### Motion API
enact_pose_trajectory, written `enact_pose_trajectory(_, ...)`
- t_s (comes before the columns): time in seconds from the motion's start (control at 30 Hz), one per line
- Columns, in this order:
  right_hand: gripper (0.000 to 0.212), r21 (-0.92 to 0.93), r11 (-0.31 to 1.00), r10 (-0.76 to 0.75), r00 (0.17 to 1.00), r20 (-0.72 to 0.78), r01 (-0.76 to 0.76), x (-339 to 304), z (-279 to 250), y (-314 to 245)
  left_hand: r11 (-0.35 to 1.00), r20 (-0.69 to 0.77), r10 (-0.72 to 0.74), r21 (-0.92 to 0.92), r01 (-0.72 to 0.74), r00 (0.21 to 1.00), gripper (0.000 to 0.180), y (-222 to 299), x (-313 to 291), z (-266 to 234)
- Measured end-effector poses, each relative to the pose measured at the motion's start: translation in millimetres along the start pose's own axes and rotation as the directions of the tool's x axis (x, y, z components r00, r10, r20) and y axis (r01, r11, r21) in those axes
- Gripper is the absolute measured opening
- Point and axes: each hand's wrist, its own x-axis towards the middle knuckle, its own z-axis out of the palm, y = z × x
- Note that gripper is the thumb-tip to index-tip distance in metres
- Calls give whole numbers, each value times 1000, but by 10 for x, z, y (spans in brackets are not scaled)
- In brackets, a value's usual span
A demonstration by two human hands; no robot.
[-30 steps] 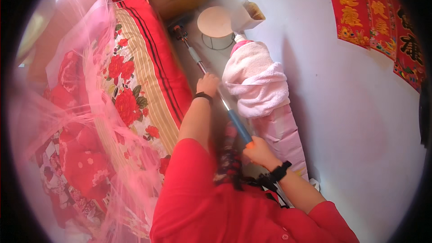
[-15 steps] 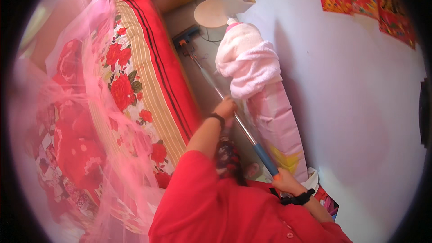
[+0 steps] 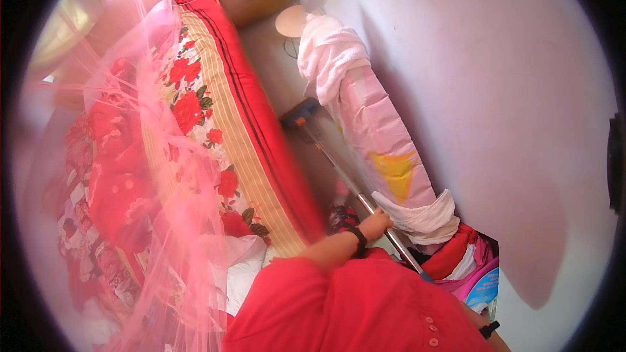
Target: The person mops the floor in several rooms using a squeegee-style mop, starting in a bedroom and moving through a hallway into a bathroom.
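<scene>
You have the long-handled floor tool, a silver metal pole with a broad dark head [image 3: 344, 175], slanting from your waist down into the narrow grey floor strip [image 3: 277, 75] between the bed, edged in plain red with a striped, rose-printed cover [image 3: 195, 65], and the long object wrapped in pale pink [image 3: 365, 107] along the wall. Your left hand [image 3: 375, 225] has its grip closed around the pole, partway up from the head; your right hand [image 3: 480, 319] is mostly behind your red shirt [image 3: 385, 306], so I cannot tell whether its grip is clenched or released. The head lies low in the strip, between the bed's red edge and the wrapped object; I cannot tell whether it presses on the floor. I would judge your work under way, not finished: the tool is in hand, reaching into the strip, and not put aside. The floor's surface is too soft in detail to show which parts are done and which are left. Bare floor shows beyond the head, toward the pale round stool [image 3: 290, 21]; nearer you, your body and the tool hide much of the strip.
</scene>
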Motion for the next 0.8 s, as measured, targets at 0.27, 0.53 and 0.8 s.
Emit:
enact_pose_trajectory(0.27,20,234,965,-108,992,-60,119,367,72,-190,959,-74,-273,52,277,959,10,-419,72,-214)
enact_pose_trajectory(0.53,18,439,888,-123,991,-60,137,779,-123,-1099,943,-203,-277,128,306,939,12,-1314,232,-1123)
enact_pose_trajectory(0.8,31,191,966,-143,977,-159,172,562,591,45,957,15,-220,197,213,975,14,-870,36,-434)
